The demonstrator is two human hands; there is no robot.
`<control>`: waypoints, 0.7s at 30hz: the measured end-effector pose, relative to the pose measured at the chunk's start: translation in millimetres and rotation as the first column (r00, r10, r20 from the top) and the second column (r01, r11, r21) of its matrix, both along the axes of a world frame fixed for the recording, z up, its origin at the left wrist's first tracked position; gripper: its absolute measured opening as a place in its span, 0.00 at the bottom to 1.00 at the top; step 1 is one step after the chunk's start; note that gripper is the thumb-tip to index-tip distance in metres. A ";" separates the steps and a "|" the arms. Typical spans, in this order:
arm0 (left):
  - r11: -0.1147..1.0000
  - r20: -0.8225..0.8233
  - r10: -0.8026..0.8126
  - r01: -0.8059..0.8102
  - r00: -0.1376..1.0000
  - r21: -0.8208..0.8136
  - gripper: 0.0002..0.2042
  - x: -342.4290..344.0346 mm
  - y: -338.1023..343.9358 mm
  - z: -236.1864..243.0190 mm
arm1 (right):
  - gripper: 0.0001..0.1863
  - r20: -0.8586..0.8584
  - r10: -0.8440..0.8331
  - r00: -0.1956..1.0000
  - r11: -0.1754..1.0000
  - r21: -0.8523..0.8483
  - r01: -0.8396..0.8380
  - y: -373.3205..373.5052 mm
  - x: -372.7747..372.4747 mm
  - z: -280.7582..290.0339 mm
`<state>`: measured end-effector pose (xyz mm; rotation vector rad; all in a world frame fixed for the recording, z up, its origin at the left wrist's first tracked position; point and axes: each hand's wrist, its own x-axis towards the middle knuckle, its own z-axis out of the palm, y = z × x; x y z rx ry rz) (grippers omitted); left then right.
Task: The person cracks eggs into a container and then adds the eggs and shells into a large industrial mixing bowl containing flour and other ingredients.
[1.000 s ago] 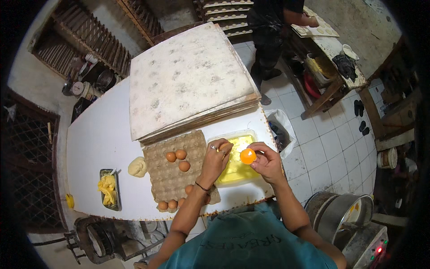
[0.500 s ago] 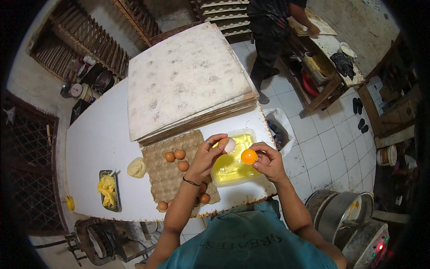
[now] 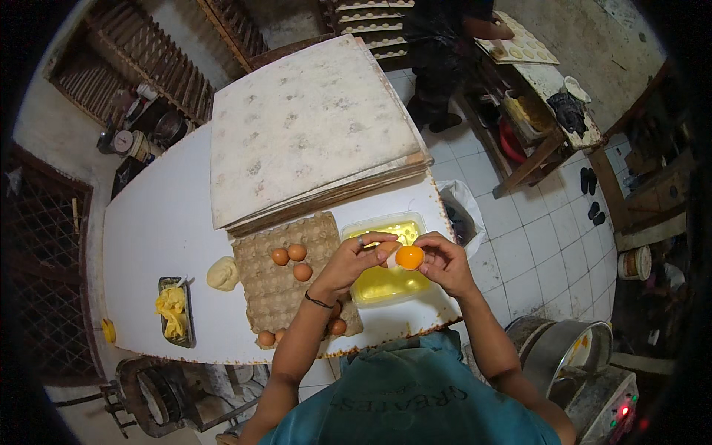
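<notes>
My left hand (image 3: pixel 354 261) is closed on an eggshell half (image 3: pixel 389 254), brown outside and pale at its rim. Close against it, my right hand (image 3: pixel 446 265) pinches another shell half, mostly hidden, with an orange egg yolk (image 3: pixel 409 257) sitting in it. Both hands are over a clear plastic tub (image 3: pixel 386 302) of yellowish egg white. Left of the tub lies a cardboard egg tray (image 3: pixel 263 298) bearing several brown eggs (image 3: pixel 297 253); my left forearm covers part of it.
A tall stack of flour-dusted boards (image 3: pixel 311 126) stands behind the tub. Left of the tray are a dough lump (image 3: pixel 223 274) and a dark pan (image 3: pixel 183 337) of yellow fat. A co-worker (image 3: pixel 437 67) stands by a far bench. A metal mixer bowl (image 3: pixel 575 348) is at lower right.
My two hands have come together, bringing the left shell half right up to the yolk. The co-worker's arm has shifted, exposing more rounds on the far board.
</notes>
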<state>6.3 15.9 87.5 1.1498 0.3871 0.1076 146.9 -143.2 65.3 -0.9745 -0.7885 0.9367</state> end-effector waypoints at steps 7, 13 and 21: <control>0.999 0.033 -0.018 0.018 0.999 -0.028 0.17 -3.3 4.9 -7.9 | 0.18 0.208 0.002 0.978 0.993 -0.112 0.022 6.0 1.6 19.3; 0.974 0.080 0.057 -0.037 0.995 -0.222 0.16 -8.3 3.4 -9.4 | 0.17 0.278 -0.006 0.961 0.992 -0.120 0.041 10.3 2.1 31.1; 0.932 0.090 0.171 -0.131 0.981 -0.339 0.15 -19.1 16.3 -22.7 | 0.14 0.611 0.038 0.791 0.894 -0.373 0.246 14.1 11.4 -29.5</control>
